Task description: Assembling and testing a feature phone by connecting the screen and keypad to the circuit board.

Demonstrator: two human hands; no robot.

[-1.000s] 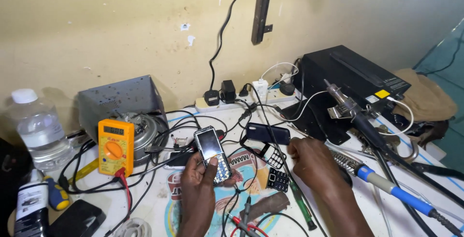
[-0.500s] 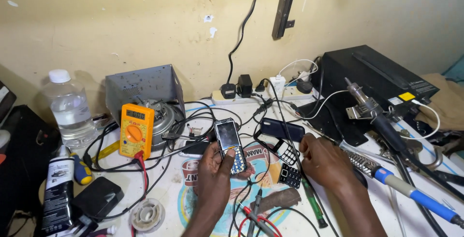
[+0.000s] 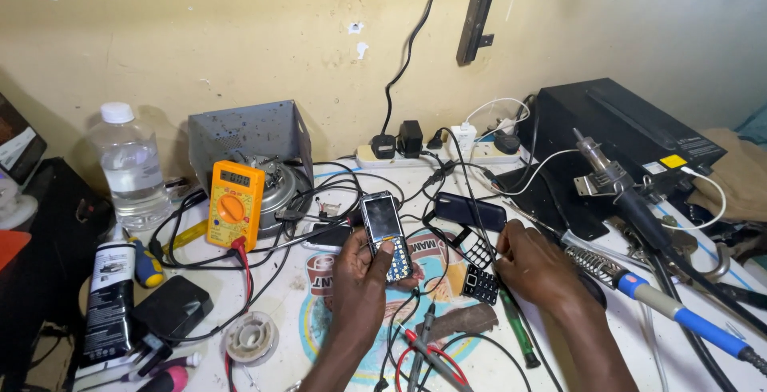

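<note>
A pale yellow plastered wall [image 3: 240,32], scuffed and chipped in spots, runs across the far side. A dark flat bar [image 3: 479,12] hangs on it right of centre. Near it stands a white worktable [image 3: 280,292] with a round printed patch. Soft, even light fills the scene.

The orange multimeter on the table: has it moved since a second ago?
No. The orange multimeter leans by the grey metal box as before; only the head camera shifted.
</note>
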